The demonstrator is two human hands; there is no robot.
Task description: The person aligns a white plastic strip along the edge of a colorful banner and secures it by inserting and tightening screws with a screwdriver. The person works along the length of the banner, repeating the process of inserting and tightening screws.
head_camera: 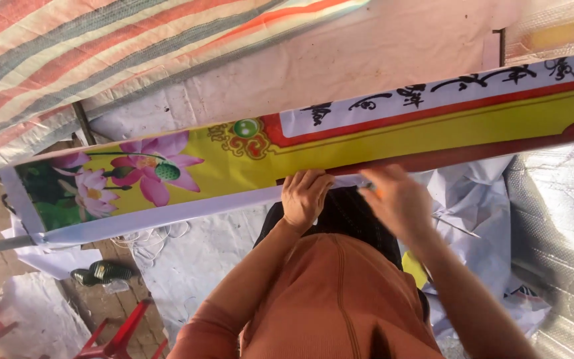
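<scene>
A long yellow banner with pink lotus flowers, a red border and a white strip of black brush writing stretches across the view. My left hand is curled over the banner's white lower edge, near the middle. Just to its right, my right hand is blurred by motion at the same edge and seems to pinch a small orange-tipped tool. Both arms come up from my orange shirt. Dark cloth lies between the hands, below the banner.
A striped tarp hangs at the upper left. Red plastic stools and a green-black bundle sit on the floor at the lower left. White sheets and a silver quilted foil sheet lie to the right.
</scene>
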